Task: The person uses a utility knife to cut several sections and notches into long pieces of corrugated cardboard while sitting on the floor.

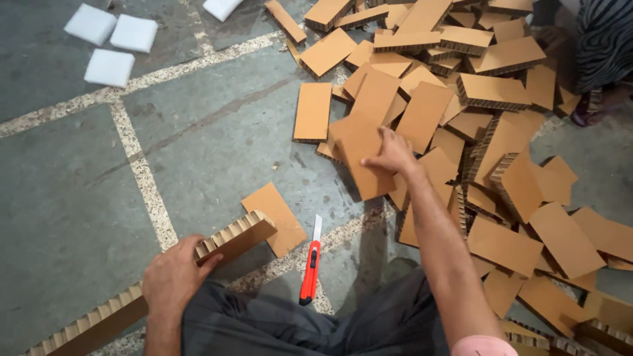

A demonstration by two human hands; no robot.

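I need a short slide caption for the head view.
Left hand grips a honeycomb cardboard strip; right hand touches a piece in the pile.

Bare floor (86, 198) lies open to the left and toward the middle, with room for a hand to pass freely. The right side is crowded by a heap of cardboard pieces (461, 112), overlapping and tilted, leaving little floor between them. A red knife (310, 264) lies near the knees, just beside one flat cardboard piece (277, 217). White foam pads (112, 39) sit well apart, far left.
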